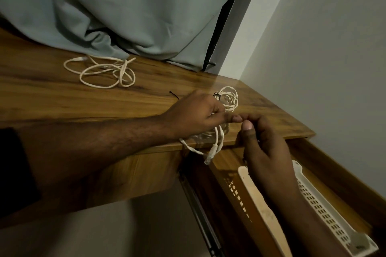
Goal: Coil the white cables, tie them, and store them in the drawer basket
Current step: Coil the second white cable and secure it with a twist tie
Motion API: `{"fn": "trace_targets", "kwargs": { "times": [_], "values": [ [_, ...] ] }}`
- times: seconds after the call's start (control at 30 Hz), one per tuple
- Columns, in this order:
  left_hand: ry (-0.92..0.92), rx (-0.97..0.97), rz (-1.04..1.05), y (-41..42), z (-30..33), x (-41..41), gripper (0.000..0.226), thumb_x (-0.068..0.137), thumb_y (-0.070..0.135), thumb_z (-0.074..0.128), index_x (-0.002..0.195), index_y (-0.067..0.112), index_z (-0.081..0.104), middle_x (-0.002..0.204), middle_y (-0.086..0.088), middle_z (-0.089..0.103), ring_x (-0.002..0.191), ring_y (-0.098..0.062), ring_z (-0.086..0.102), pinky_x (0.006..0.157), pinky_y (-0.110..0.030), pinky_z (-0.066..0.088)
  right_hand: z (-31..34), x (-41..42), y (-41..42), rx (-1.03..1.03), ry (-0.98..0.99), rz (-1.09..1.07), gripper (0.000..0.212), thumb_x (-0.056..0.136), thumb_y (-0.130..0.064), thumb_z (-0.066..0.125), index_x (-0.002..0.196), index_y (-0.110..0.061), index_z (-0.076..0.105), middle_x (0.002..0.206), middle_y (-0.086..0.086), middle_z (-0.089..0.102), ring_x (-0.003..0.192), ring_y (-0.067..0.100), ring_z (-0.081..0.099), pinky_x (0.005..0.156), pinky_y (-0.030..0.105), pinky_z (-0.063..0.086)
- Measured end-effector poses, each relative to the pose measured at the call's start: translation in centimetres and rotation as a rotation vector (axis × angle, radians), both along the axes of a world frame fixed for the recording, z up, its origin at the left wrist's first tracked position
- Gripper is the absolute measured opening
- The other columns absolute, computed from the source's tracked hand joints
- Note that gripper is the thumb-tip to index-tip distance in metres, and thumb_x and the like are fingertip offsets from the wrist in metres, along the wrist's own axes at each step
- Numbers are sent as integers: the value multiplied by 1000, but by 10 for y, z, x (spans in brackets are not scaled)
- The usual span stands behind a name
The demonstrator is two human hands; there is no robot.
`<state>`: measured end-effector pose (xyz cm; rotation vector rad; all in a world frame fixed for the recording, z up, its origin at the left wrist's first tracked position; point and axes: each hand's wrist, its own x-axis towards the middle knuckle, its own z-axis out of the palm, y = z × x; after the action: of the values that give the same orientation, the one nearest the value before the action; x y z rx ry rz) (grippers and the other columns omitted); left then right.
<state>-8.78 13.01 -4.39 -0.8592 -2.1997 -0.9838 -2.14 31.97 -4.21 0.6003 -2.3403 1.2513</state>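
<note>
We note one tied coil (228, 96); left hand (194, 113) gripping a second cable (216, 142); right hand (265, 142) pinching, contents unclear; third cable (100, 71) loose; basket (325, 215) unfilled.

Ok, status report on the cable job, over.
Left hand grips coiled cable at desk edge; right hand pinching beside it. Tied coil on desk. Loose cable untouched. Drawer basket open, nothing blocking.

Dim, warm light; a pale glare streak lies on the desk (62, 94) near its right corner (wide-angle bending at edges), hands slightly blurred
</note>
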Motion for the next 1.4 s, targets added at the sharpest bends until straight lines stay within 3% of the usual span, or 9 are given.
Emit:
{"fn": "trace_targets", "kwargs": {
  "times": [0.23,0.43,0.57,0.77,0.93,1.07,1.2,1.3,1.4],
  "values": [
    [5,86,280,-7,0,-10,75,93,72,48,61,6,61,49,-3,47,46,-17,45,48,-34,30,9,15,-11,-301,-222,265,22,101,-36,54,111,-23,70,63,7,63,43,13,45,40,23,35],
    [-107,188,374,-14,0,-22,68,94,62,58,46,15,47,39,8,51,40,-4,51,41,-18,29,7,18,-14,-142,-241,386,25,98,-22,57,120,-16,68,81,5,76,72,10,70,64,21,51],
    [-113,189,318,-11,-4,-22,66,94,60,59,46,16,47,43,5,55,39,-3,49,41,-16,28,1,15,-16,41,-182,414,10,96,-15,65,100,-14,74,92,3,76,94,14,71,82,23,54],
    [-276,263,69,0,-6,-15,69,92,66,55,59,5,60,44,5,55,40,-3,48,48,-22,36,0,10,-12,82,13,282,13,85,-33,70,94,-25,76,94,-11,74,94,11,68,77,17,52],
    [-333,283,-84,6,-15,-20,96,80,88,48,101,-3,73,79,-21,75,68,-35,72,64,-45,60,-7,6,-12,75,153,85,5,89,-27,73,93,-29,74,86,-16,75,86,4,71,73,16,53],
    [-241,240,-9,4,-10,-15,74,92,68,54,90,-3,75,57,-8,65,50,-13,62,51,-32,48,-5,6,-10,-61,103,142,7,95,-19,68,100,-22,72,88,-8,75,85,7,72,72,18,56],
    [-191,229,18,5,-8,-8,78,90,70,53,79,-4,72,55,-14,62,50,-25,57,53,-38,45,-9,5,-13,91,109,131,8,95,-26,66,100,-28,72,89,-14,74,88,7,70,72,14,50],
    [-219,253,64,5,-7,-7,63,95,55,62,52,9,55,39,8,44,41,-4,39,47,-27,32,-14,2,-12,222,126,169,7,96,-33,65,97,-32,72,91,-16,72,94,11,62,77,19,46],
    [-224,265,75,6,-6,-9,62,95,50,66,44,22,42,37,13,42,39,-2,40,52,-25,34,-17,-1,-11,295,149,188,7,96,-36,65,94,-33,71,95,-17,70,99,10,58,82,19,41]
  ]
}}
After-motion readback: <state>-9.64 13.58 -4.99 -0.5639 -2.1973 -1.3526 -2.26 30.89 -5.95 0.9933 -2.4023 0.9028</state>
